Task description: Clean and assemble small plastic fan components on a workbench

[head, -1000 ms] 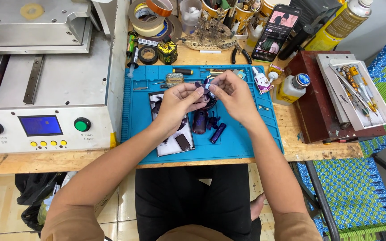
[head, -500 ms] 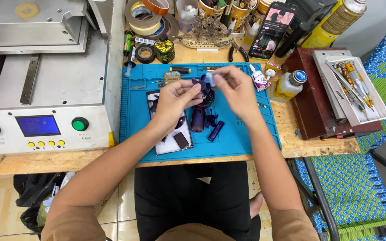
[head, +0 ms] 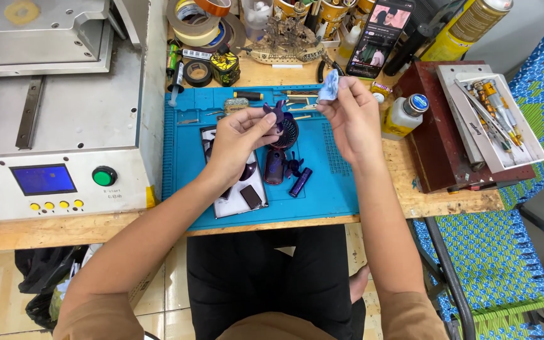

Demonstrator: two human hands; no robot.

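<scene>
Pinching a small pale-blue crumpled wipe (head: 329, 85) closed between right hand (head: 352, 116) fingertips, above and right of the left hand (head: 237, 143) gripping a dark purple plastic fan piece (head: 281, 121) — light, brittle-looking, best held by its rim.

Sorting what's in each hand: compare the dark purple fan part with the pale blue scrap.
The left hand holds a dark purple plastic fan part, rigid and bladed, low over the blue mat. The right hand pinches a pale blue crumpled scrap, soft and smaller, raised higher. Both are gripped by fingertips.
</scene>
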